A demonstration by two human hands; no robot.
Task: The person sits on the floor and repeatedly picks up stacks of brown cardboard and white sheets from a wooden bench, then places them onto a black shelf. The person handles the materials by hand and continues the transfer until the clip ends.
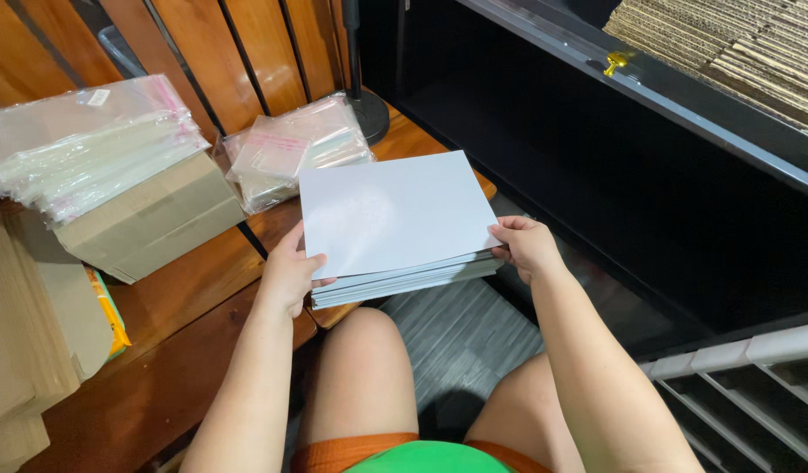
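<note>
A stack of white square cards (pixel 391 215) is held level above my knees, its far edge over the corner of a wooden table (pixel 185 307). My left hand (pixel 290 271) grips the stack's near left corner, thumb on top. My right hand (pixel 522 245) pinches the near right corner. The top card is blank and glossy.
On the table lie a pile of clear plastic sleeves (pixel 88 144) atop a cardboard box (pixel 150 219), a smaller bundle of sleeves (pixel 294 149), and flat cardboard pieces (pixel 27 324) at the left. A black shelf unit (pixel 667 175) stands to the right, with corrugated cardboard (pixel 737 44) above it.
</note>
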